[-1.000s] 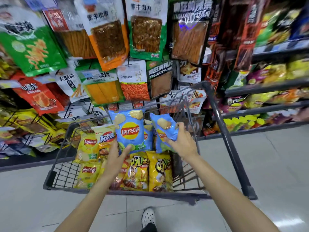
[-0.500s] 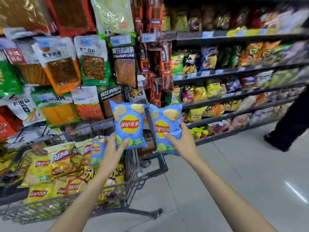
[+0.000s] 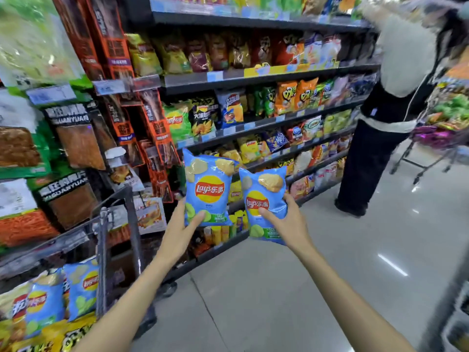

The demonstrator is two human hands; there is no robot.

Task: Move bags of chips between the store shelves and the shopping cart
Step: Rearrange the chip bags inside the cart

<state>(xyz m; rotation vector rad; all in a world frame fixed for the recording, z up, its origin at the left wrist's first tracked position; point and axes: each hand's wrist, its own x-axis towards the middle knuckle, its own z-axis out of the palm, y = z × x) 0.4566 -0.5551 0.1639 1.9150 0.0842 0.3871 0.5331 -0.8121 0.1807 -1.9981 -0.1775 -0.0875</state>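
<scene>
L hand (image 3: 179, 233) & R hand (image 3: 288, 222) each pinch a blue chip bag (image 3: 208, 194) low; prob. light, puffy, slick, crushable — hold by bottom seam.

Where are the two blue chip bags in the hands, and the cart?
left blue chip bag (image 3: 208, 193), head view, logo.
right blue chip bag (image 3: 264, 199), head view, front.
shopping cart (image 3: 102, 250), head view, corner post.
</scene>
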